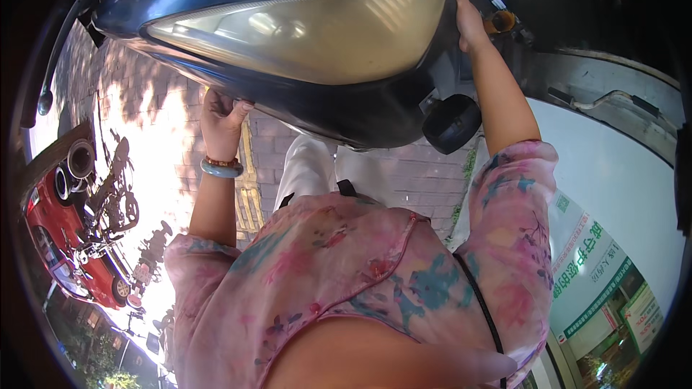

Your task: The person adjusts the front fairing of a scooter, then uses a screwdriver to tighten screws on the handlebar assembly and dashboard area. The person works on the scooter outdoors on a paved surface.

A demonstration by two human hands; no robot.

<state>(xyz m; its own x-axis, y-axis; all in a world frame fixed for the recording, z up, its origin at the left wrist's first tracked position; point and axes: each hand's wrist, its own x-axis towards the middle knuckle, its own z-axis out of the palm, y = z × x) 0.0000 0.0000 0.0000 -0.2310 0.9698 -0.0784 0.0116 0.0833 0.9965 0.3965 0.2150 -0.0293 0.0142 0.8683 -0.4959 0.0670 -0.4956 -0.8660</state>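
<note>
A large, rounded, glossy body (pixel 310 36) in blue, black and gold fills the upper middle; its kind is unclear, possibly vehicle bodywork. My left hand (pixel 225 117) is at its lower left edge, fingers curled in shadow and thumb to the right. A small yellow bit shows by those fingers, but what they grip is hidden. My right hand (pixel 470 23) reaches up along the body's right side, seen edge-on with its fingers straight and nothing visible in it. Just below the body's right end sticks out a black pedal-like piece (pixel 452 124).
Right of my right hand is an amber cylindrical part (pixel 499 22) among dark parts. A bent metal bar (pixel 605 99) with black ends lies on the right, above a white printed panel (pixel 598 180). Brick paving (pixel 425 173) lies below; a red car (pixel 79 245) and two-wheelers (pixel 119 202) stand left.
</note>
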